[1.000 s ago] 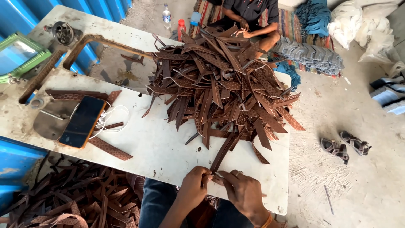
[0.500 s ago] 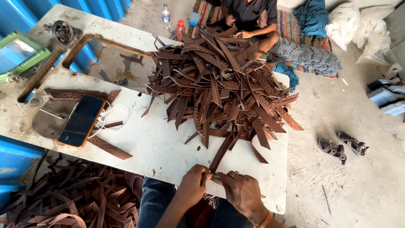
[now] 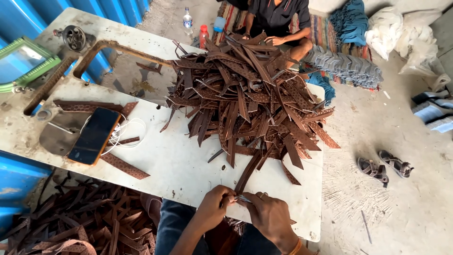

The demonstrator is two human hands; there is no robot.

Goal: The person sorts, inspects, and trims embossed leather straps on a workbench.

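At the near edge of the white table (image 3: 179, 165), my left hand (image 3: 214, 208) and my right hand (image 3: 270, 216) both pinch the near end of one long brown leather strap (image 3: 248, 172). The strap runs away from me into a big heap of brown straps (image 3: 245, 94) piled on the middle and far side of the table. A small shiny piece shows between my fingers; what it is I cannot tell.
A dark phone (image 3: 94, 136) with a white cable lies at the table's left, beside loose straps and a metal machine part (image 3: 74, 37). More straps (image 3: 85, 222) litter the floor at lower left. A seated person (image 3: 278, 23) works beyond the heap. Sandals (image 3: 384, 167) lie on the floor.
My hands stay at the table's near edge on the same strap; the fingers have shifted only slightly. The view has tilted a little.
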